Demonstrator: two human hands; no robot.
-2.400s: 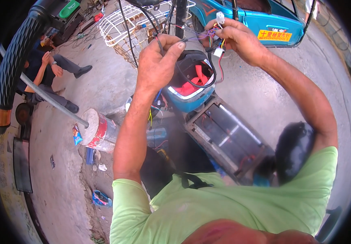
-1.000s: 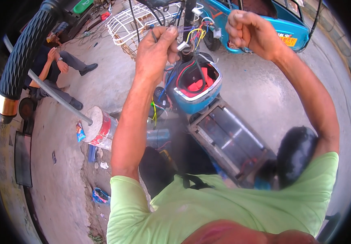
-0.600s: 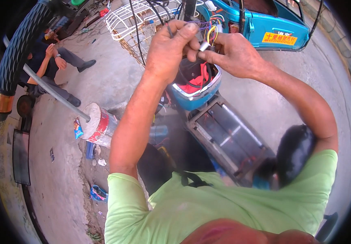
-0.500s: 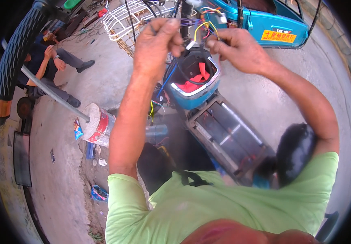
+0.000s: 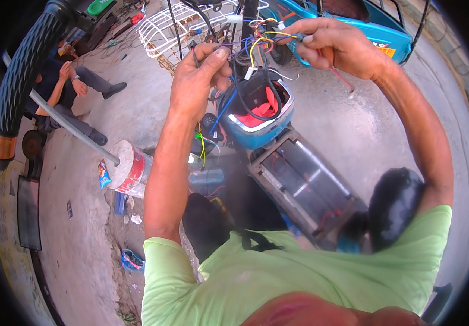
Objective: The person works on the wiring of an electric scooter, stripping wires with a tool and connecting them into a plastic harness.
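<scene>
A tangle of coloured wires spreads between my two raised hands. My left hand is closed, thumb against fingers, where a thin purple wire reaches its fingertips; a small dark piece shows by its index finger. My right hand pinches a small connector with yellow and blue wires running into it. A red wire hangs below that hand. Amid the tangle a white plug dangles on a yellow wire. Beneath it is a blue storage compartment with red cloth inside and a black cable looped over it.
An uncovered frame with dark blocks extends below the compartment. Around me are a white wire basket, a blue vehicle, a black handlebar grip and a concrete-filled bucket with a pole. A seated person is at left.
My right hand has moved right and slightly up, drawing the connector and its wires away from the tangle. My left hand has shifted slightly left and down. The white plug now hangs free between them.
</scene>
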